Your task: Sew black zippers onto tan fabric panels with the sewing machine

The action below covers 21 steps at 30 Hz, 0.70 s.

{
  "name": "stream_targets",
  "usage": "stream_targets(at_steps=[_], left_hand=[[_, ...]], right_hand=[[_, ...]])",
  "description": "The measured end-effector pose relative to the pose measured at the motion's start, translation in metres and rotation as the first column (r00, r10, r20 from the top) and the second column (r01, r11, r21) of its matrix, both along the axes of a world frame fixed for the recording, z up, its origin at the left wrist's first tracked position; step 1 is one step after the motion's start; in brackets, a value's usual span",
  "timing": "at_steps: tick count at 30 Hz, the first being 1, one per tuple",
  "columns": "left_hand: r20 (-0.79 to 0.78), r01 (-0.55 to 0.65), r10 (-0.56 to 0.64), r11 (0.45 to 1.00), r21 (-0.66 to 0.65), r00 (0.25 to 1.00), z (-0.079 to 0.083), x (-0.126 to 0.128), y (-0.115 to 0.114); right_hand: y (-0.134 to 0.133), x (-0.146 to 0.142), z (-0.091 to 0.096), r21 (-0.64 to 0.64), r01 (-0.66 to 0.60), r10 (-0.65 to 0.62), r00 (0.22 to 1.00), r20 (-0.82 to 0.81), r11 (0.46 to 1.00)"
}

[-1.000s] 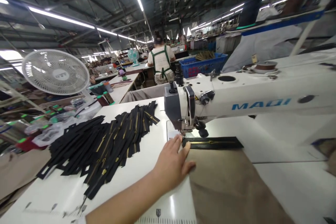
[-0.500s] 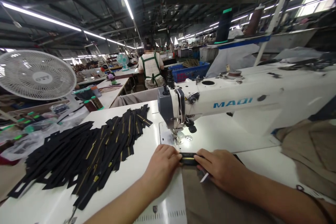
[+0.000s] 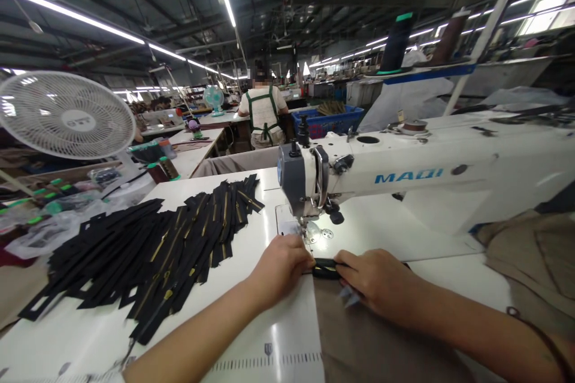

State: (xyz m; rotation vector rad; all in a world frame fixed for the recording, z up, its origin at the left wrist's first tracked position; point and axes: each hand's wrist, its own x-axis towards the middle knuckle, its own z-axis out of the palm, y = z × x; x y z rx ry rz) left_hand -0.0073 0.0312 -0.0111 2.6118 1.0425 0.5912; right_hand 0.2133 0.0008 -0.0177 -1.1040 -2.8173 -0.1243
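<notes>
A black zipper (image 3: 325,268) with gold teeth lies across the edge of a brown fabric piece (image 3: 354,335), just in front of the sewing machine's needle area (image 3: 305,230). My left hand (image 3: 283,266) pinches the zipper's left end, fingers closed. On its right end, the thumb and fingers of my right hand (image 3: 377,278) are closed too. Beneath that hand hangs a small pale tag or scrap (image 3: 350,295), blurred. To the left, many black zippers (image 3: 179,251) with gold teeth are spread in an overlapping pile on the white table (image 3: 238,317).
The white sewing machine (image 3: 431,167) stands across the table's right side. More brown fabric (image 3: 534,257) is heaped at the right. A white fan (image 3: 72,116) and thread cones (image 3: 162,169) stand at the left. Farther back, a person (image 3: 265,111) works beside a blue crate (image 3: 350,116).
The camera view has shifted slightly, so the scene sits a little farther right. Both hands keep hold of the zipper, which now looks more folded or bowed between them.
</notes>
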Motion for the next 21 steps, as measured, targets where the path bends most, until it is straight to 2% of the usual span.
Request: stream_targets(at_steps=[2,4,7,10,14,17,21], left_hand=[[-0.001,-0.003,0.003,1.0,0.002,1.0,0.001,-0.002,-0.005],[0.016,0.013,-0.012,0.999,-0.042,1.0,0.005,-0.004,-0.008],[0.021,0.014,-0.011,0.989,-0.146,1.0,0.014,-0.003,-0.007],[-0.049,-0.022,0.015,0.988,-0.151,0.999,0.018,0.003,-0.004],[-0.095,-0.097,0.09,0.992,-0.076,0.991,0.014,0.013,0.002],[-0.086,-0.104,0.099,0.993,-0.06,0.991,0.011,0.017,0.007],[-0.087,-0.093,0.089,0.994,-0.054,0.992,0.009,0.017,0.011]], right_hand=[[0.004,-0.001,0.002,-0.013,-0.006,0.006,1.0,-0.004,1.0],[0.013,-0.002,0.009,-0.121,0.024,-0.033,0.997,-0.075,0.992],[0.035,-0.002,0.023,-0.339,0.075,-0.14,0.975,-0.173,0.938],[0.053,-0.001,0.031,-0.446,0.046,-0.146,0.97,-0.194,0.894],[0.058,0.001,0.031,-0.483,-0.011,-0.111,0.969,-0.223,0.876],[0.054,0.001,0.033,-0.474,-0.018,-0.109,0.965,-0.238,0.88],[0.049,0.0,0.034,-0.428,0.067,-0.18,0.956,-0.23,0.901]])
